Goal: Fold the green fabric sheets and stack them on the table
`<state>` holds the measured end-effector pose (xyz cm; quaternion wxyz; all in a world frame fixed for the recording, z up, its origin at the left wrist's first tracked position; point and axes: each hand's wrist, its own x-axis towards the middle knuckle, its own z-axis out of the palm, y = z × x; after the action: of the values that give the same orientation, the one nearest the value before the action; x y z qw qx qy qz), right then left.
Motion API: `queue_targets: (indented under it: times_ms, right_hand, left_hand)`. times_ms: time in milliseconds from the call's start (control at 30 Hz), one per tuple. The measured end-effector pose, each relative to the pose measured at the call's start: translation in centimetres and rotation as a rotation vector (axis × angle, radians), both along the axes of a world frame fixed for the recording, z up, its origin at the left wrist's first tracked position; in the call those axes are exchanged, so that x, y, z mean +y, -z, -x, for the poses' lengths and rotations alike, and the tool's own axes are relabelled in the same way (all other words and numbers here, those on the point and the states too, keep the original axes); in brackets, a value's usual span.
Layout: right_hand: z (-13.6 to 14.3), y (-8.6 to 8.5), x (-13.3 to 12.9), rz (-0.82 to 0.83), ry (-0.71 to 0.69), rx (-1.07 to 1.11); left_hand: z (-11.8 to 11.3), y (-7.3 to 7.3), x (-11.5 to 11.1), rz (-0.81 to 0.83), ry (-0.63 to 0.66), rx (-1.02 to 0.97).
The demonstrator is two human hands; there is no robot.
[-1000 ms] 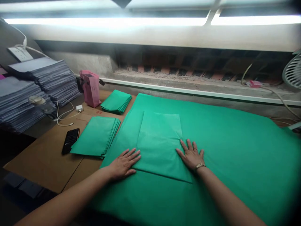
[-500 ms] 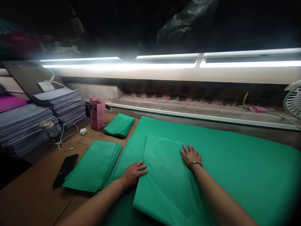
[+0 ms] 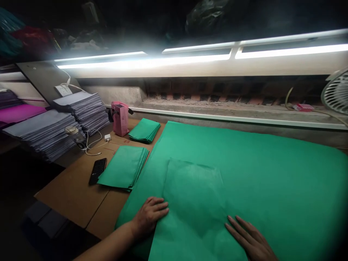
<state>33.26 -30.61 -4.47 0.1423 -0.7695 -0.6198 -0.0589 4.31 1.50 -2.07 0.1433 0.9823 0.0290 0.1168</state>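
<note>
A smaller green sheet [image 3: 194, 203] lies on a large spread of green material [image 3: 272, 174] at the front middle. My left hand [image 3: 150, 214] rests at its left edge, fingers extended toward the right. At its lower right edge is my right hand [image 3: 248, 235], fingers stretched out and slightly apart. Neither hand grips anything. To the left lies a fanned stack of green pieces [image 3: 123, 166], with a smaller green stack [image 3: 144, 129] behind it.
A phone [image 3: 98, 170], white cable [image 3: 94, 149], clear jar [image 3: 74, 136] and pink box [image 3: 120, 119] are on the left. Tall stacks of grey sheets [image 3: 49, 130] stand farther left. A fan [image 3: 337, 92] is at the right, under bright tube lights.
My right hand has moved down along the sheet's right side toward the front. My left hand stays at the left edge. The camera view has shifted, and the sheet's front part reaches lower in view.
</note>
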Motion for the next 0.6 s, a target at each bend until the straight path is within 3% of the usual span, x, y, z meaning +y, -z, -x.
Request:
queue_targets:
  times_ms: [133,267,333,433,600]
  right_hand:
    - [-0.9,-1.1,1.7,-0.082,0.126,0.339]
    - [-0.9,-3.2,5.5,-0.014,0.558,0.602]
    - [-0.7,-3.9,7.4,0.085,0.687,0.581]
    - [-0.6,-4.6,9.1,0.229,0.749,0.529]
    - [-0.8,-5.2,9.7,0.345,0.799,0.515]
  left_hand:
    - [-3.4,-1.4,2.2,0.406,-0.08,0.042]
    - [-6.7,-2.6,4.4,0.845,-0.428,0.186]
    - [-7.9,-3.3,4.9,0.916,-0.559,0.232]
    - [-9.0,-4.0,5.0,0.937,-0.671,0.294]
    - [-9.6,-4.2,5.2,0.992,-0.729,0.368]
